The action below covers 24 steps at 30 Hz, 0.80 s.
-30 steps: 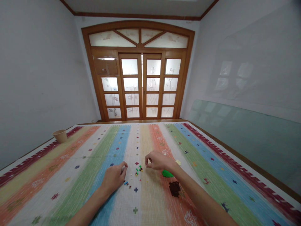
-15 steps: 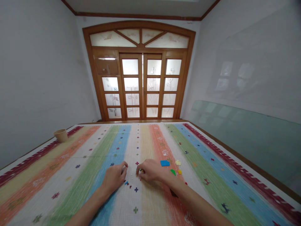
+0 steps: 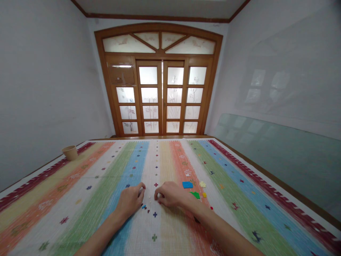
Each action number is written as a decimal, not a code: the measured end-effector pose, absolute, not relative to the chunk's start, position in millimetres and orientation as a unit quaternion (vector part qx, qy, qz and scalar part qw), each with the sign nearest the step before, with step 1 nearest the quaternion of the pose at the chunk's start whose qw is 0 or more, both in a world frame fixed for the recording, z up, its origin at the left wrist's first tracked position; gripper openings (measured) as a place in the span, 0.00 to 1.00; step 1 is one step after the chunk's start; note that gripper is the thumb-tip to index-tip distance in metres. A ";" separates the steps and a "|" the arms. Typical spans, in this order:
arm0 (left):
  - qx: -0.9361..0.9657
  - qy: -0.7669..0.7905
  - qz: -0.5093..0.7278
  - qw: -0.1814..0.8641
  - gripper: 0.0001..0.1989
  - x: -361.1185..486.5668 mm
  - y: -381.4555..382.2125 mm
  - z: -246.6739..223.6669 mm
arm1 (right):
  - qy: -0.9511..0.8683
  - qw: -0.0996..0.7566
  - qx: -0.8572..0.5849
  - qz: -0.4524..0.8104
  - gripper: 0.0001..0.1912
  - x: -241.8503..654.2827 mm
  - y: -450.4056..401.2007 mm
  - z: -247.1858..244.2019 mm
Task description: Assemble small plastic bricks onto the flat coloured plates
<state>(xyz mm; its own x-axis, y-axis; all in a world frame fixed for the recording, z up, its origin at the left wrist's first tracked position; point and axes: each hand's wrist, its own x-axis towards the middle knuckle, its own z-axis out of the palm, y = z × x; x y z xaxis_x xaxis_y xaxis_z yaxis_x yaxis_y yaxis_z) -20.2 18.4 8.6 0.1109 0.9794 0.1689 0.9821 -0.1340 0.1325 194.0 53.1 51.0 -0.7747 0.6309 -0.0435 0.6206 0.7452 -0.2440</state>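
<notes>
My left hand [image 3: 130, 200] rests on the striped tablecloth [image 3: 138, 233], fingers curled and thumb pressed toward the index finger. Something pale shows at its fingertips, too small to name. Facing it across a narrow gap is my right hand [image 3: 170, 193], closed in a pinch around a small pale piece [image 3: 159, 195]. Just below the left fingertips lie a tiny blue piece [image 3: 144, 206] and tiny dark brown pieces [image 3: 148, 211]. Between the hands is a tiny white piece [image 3: 149, 197]. A green flat piece [image 3: 195, 195] lies beyond my right wrist.
Right of my right hand lie a blue flat piece [image 3: 187, 185], pale yellow pieces [image 3: 203, 184], a yellow piece [image 3: 204, 195] and a red piece [image 3: 211, 208]. My right forearm partly covers a dark brown piece [image 3: 196, 220]. A tan cup [image 3: 70, 153] stands at the far left edge.
My right hand has turned slightly, its fingers shifting so that the pale piece shows more. More of the green piece is uncovered. My left hand stays almost in place.
</notes>
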 end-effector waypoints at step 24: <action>-0.742 -0.662 -0.105 0.010 0.13 -21.5 19.2 5.9 | -0.927 0.046 -0.356 0.105 0.14 194.8 54.4 46.3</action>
<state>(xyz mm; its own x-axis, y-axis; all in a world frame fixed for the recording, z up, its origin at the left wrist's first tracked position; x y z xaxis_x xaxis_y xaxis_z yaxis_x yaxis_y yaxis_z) -21.5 19.2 5.9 0.1016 0.9805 0.1683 0.9847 -0.1232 0.1236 194.8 54.4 46.3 -0.7423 0.6699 0.0112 0.6504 0.7245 -0.2281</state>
